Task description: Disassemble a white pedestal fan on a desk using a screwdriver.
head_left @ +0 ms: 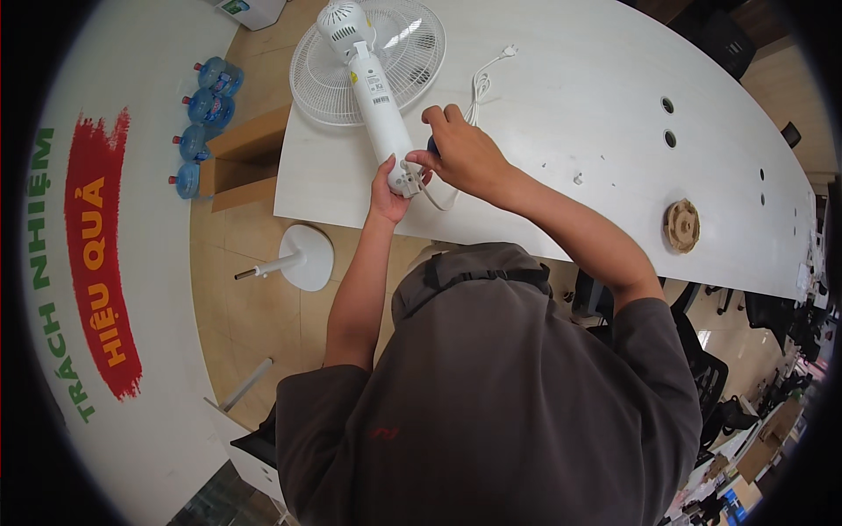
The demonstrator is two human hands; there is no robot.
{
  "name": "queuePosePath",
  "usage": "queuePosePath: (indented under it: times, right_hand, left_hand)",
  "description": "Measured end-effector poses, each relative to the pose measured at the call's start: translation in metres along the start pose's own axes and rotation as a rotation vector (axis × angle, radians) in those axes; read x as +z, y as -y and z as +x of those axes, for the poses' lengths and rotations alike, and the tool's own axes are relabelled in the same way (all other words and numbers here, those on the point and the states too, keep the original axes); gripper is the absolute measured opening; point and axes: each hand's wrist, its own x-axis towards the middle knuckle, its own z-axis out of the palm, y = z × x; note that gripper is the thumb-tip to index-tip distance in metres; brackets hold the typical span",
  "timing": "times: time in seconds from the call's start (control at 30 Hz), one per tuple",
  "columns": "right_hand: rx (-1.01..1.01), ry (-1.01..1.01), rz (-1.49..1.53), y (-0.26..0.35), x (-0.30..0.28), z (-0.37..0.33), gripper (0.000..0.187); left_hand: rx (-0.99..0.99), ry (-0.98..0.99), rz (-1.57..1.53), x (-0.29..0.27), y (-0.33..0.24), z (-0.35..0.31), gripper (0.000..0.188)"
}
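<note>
A white electric fan (382, 114) lies on the white table, its round grille (412, 53) at the far end and its column pointing toward me. My left hand (388, 195) is closed around the column's lower end from the left and below. Beside that same end, my right hand (465, 156) is bent over a dark blue handle (431, 145), mostly hidden by the fingers. My right thumb reaches to the column's end. A white power cord (443, 203) loops out there, and its bundled part with the plug (509, 52) lies farther back on the table.
Small loose parts (578, 179) and a round brown moulded piece (681, 226) lie on the white table (596, 96) to the right. On the floor at left are a white fan base with a pole (309, 259), an open cardboard box (241, 167) and several blue water bottles (209, 107).
</note>
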Motion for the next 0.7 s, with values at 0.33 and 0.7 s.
queuePosePath:
  times: [0.33, 0.7]
  right_hand:
    - [-0.25, -0.081, 0.088, -0.018, 0.007, 0.007, 0.037]
    - [-0.236, 0.063, 0.108, -0.029, 0.005, 0.017, 0.046]
  left_hand:
    - [0.04, -0.052, 0.04, 0.025, 0.001, -0.01, 0.051]
    - [0.12, -0.248, 0.064, 0.034, 0.003, -0.018, 0.048]
